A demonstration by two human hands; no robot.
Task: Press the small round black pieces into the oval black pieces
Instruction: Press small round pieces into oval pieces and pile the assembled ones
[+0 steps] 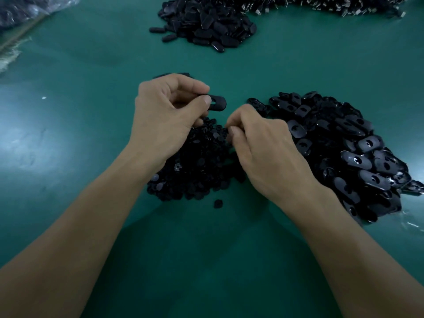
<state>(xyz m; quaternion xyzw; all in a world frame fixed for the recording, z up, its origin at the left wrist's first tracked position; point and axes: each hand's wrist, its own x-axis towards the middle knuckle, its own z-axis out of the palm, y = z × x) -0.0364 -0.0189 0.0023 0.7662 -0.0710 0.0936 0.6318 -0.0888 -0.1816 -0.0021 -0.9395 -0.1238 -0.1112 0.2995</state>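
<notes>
Left hand (pixel 165 111) pinches oval piece (pixel 218 103) pointing right; right hand (pixel 263 145) among round pieces (pixel 195 177), grasp unclear.

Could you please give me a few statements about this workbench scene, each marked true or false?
1. The left hand pinches an oval piece. True.
2. The right hand lies flat on bare table. False: its fingers are curled, with the fingertips at the pile of small round pieces.
3. The pile of oval pieces lies to the right of the right hand. True.
4. The table is red. False: it is green.
5. The far side of the table holds no parts. False: another heap of black parts lies there.
</notes>
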